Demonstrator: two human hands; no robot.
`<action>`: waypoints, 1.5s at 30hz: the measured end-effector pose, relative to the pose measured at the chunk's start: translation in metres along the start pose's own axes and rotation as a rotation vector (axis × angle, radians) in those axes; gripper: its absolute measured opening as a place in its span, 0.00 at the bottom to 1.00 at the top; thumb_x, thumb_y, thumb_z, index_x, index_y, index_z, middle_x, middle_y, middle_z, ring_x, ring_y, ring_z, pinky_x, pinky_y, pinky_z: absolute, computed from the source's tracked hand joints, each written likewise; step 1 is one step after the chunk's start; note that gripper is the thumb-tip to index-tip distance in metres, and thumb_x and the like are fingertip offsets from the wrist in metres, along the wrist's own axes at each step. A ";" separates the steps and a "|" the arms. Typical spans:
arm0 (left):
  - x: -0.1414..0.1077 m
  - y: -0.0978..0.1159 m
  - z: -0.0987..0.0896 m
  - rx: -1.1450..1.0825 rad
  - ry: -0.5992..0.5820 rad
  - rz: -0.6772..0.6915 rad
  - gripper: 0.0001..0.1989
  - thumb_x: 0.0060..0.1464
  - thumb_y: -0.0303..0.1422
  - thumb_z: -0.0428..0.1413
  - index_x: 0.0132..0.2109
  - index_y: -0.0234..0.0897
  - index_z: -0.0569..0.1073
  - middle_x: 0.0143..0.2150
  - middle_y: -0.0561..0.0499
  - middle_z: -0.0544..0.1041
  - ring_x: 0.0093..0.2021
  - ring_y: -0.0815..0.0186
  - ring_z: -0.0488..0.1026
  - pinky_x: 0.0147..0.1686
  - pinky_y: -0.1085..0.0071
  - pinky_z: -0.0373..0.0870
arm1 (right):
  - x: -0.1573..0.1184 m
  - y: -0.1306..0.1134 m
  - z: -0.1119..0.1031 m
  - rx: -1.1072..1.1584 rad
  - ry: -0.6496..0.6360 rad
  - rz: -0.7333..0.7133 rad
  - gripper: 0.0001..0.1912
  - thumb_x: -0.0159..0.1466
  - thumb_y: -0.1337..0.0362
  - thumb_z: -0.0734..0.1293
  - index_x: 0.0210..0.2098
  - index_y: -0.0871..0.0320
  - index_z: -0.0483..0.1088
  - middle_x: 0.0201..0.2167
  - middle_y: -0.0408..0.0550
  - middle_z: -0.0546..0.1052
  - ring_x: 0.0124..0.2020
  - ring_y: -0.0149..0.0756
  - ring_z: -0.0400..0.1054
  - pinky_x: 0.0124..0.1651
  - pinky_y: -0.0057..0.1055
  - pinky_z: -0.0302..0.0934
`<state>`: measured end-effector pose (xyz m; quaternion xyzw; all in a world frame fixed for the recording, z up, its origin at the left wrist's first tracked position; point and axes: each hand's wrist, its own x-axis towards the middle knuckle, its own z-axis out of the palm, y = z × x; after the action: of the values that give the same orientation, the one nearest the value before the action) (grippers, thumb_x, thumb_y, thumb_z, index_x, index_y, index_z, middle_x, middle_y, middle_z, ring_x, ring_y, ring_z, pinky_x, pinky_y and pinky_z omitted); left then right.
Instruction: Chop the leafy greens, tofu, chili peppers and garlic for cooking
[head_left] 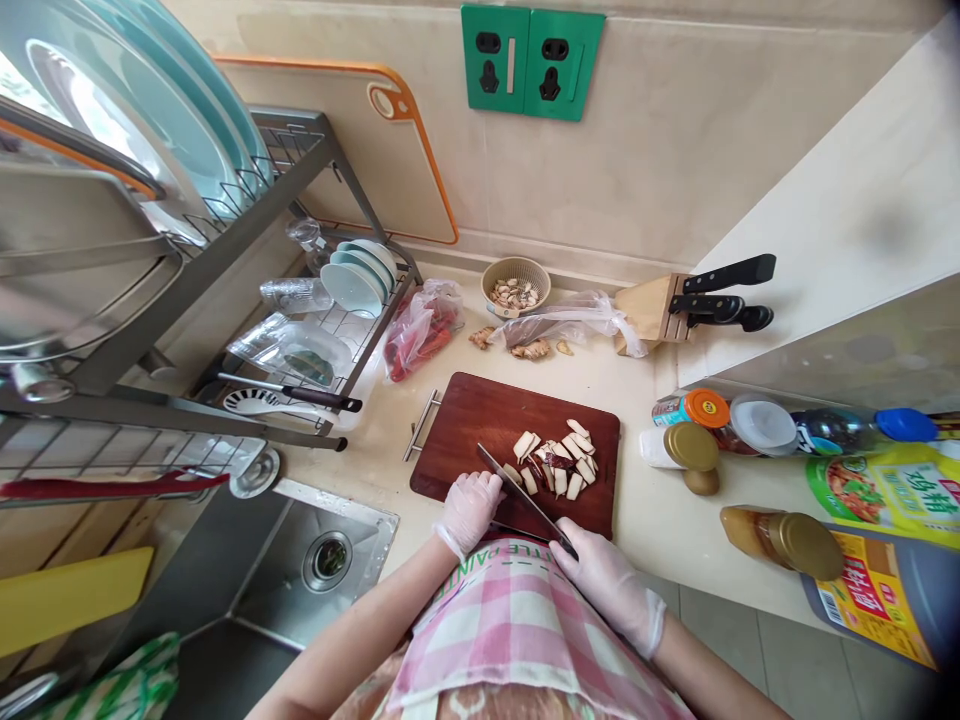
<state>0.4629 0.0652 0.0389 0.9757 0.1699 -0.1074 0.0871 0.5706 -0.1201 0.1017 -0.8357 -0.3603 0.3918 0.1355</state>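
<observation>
Left hand [472, 508]: clear glove on, fingers bent and bunched close together, at the near side of the board beside the blade. We can't tell if they pinch a piece; the fingertips are partly hidden.
Right hand [606, 578]: clear glove on, closed around the handle of the knife [517, 490]. We see the handle end only in part under the fingers.
Knife: in our right hand, blade slanting over the board, tip pointing away and to our left, handle toward us on the right.
Slices [574, 445]: loose pile on the right half of the board, right of the blade. Pale pieces, some with dark reddish skin. A pale piece also shows close to our left fingers, by the blade.
Board [476, 415]: dark red-brown, flat on the worktop [589, 365] in front of us, metal handle on its left side.
Basket [546, 277]: beyond the board near the wall, small pale pieces inside.
Ginger [531, 350]: on the worktop, between basket and board.
Plastic bag [424, 330]: left of the basket, red contents showing through.
Knife block [645, 305]: right of the basket, black handles sticking out.
Jars [686, 447]: along the right, with bottles nearby.
</observation>
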 end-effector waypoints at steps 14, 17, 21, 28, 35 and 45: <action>0.036 0.028 -0.023 -0.098 -0.006 0.073 0.10 0.58 0.38 0.48 0.41 0.37 0.69 0.34 0.46 0.75 0.34 0.62 0.73 0.34 0.67 0.64 | -0.033 0.039 -0.017 0.066 0.266 0.002 0.20 0.63 0.55 0.56 0.50 0.56 0.67 0.44 0.52 0.77 0.42 0.42 0.73 0.43 0.33 0.66; 0.038 0.013 -0.031 -0.229 0.009 0.068 0.08 0.58 0.36 0.49 0.40 0.39 0.70 0.35 0.49 0.75 0.36 0.65 0.73 0.36 0.70 0.65 | -0.041 0.048 -0.029 0.027 0.349 -0.074 0.18 0.62 0.59 0.58 0.50 0.53 0.67 0.44 0.49 0.78 0.41 0.40 0.74 0.44 0.33 0.67; 0.044 -0.013 -0.060 -0.422 0.277 -0.107 0.12 0.60 0.36 0.45 0.43 0.40 0.71 0.41 0.49 0.75 0.41 0.66 0.72 0.43 0.70 0.67 | -0.042 0.055 -0.042 -0.087 0.399 -0.158 0.17 0.62 0.63 0.59 0.50 0.51 0.68 0.45 0.48 0.77 0.41 0.40 0.74 0.43 0.33 0.67; 0.067 0.032 -0.096 -0.417 0.009 0.555 0.26 0.51 0.46 0.55 0.57 0.47 0.66 0.60 0.46 0.65 0.61 0.52 0.57 0.58 0.50 0.53 | -0.029 0.051 -0.053 -0.476 0.402 -0.286 0.21 0.59 0.69 0.64 0.51 0.54 0.67 0.33 0.48 0.77 0.30 0.39 0.72 0.33 0.32 0.63; 0.086 0.038 -0.067 -0.444 -0.134 0.462 0.17 0.58 0.41 0.48 0.55 0.59 0.66 0.62 0.54 0.63 0.66 0.51 0.48 0.58 0.39 0.44 | -0.037 0.069 -0.066 -0.663 0.446 -0.377 0.22 0.55 0.72 0.67 0.49 0.53 0.69 0.27 0.45 0.75 0.25 0.37 0.70 0.28 0.31 0.59; 0.054 0.006 -0.040 -0.695 0.441 -0.208 0.16 0.60 0.34 0.44 0.52 0.41 0.71 0.54 0.47 0.72 0.57 0.65 0.65 0.58 0.61 0.59 | -0.030 0.115 -0.158 -0.403 0.422 -0.496 0.19 0.62 0.58 0.62 0.52 0.48 0.68 0.43 0.46 0.77 0.40 0.39 0.73 0.42 0.33 0.66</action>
<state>0.5217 0.0851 0.0655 0.8657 0.3081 0.1592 0.3610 0.7339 -0.2140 0.1638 -0.7953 -0.5854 0.0879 0.1304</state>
